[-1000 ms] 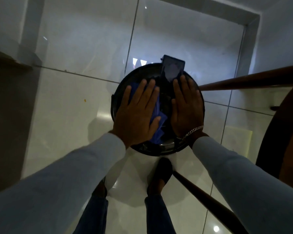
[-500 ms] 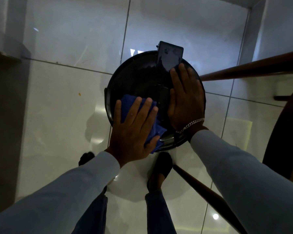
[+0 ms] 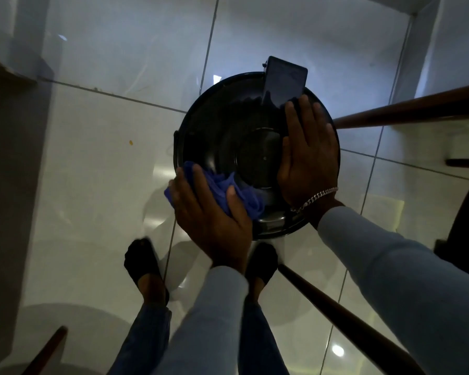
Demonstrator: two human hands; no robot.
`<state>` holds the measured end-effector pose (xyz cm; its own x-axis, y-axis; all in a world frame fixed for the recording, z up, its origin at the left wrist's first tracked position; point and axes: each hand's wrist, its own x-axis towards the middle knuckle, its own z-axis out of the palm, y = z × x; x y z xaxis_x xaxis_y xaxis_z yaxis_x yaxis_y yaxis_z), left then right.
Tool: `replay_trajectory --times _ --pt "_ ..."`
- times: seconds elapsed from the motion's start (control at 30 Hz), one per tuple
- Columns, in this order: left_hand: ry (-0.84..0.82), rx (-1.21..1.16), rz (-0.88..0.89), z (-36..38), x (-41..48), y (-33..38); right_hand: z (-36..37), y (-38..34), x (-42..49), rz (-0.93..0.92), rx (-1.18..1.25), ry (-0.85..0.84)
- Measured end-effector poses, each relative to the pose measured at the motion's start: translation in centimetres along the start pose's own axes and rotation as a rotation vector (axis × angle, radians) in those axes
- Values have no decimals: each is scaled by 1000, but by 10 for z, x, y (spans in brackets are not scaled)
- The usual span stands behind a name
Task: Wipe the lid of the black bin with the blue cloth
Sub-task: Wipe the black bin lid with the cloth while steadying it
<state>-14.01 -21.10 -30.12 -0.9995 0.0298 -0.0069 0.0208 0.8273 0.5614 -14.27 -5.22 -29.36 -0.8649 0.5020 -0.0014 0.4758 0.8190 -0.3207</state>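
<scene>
Glossy white floor tiles (image 3: 98,163) fill a dim room, cut by dark grout lines.

A dark phone (image 3: 283,82) sits at the far side, tilted. Right of the phone, a brown wooden rail (image 3: 406,106) runs outward; a second wooden bar (image 3: 344,318) slants nearer. Left of the phone, a small orange speck (image 3: 130,142), possibly a crumb, lies on a tile.
</scene>
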Motion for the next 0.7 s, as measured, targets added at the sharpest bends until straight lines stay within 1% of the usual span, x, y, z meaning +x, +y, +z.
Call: replay_trajectory --times 0.07,0.13,0.17,0.2,0.3,0.5,0.6,0.7 --pt "78 -82 -255 6 -5 22 -1 -1 0 2 4 -3" --pt "121 -133 -455 11 -8 44 -2 -2 0 8 12 -7" --pt "130 -142 -509 13 -11 53 -2 -2 1 7 15 -9" --pt "122 -139 -519 16 -15 62 -3 -2 1 6 12 -7" --pt "58 -90 -390 18 -30 76 -3 -2 1 6 2 -9" --pt "-8 55 -176 20 -12 57 2 0 0 112 -4 44" --pt "14 55 -94 14 8 41 3 0 -1 128 -1 37" --pt "86 37 -28 7 37 23 4 1 -2 128 -2 35"
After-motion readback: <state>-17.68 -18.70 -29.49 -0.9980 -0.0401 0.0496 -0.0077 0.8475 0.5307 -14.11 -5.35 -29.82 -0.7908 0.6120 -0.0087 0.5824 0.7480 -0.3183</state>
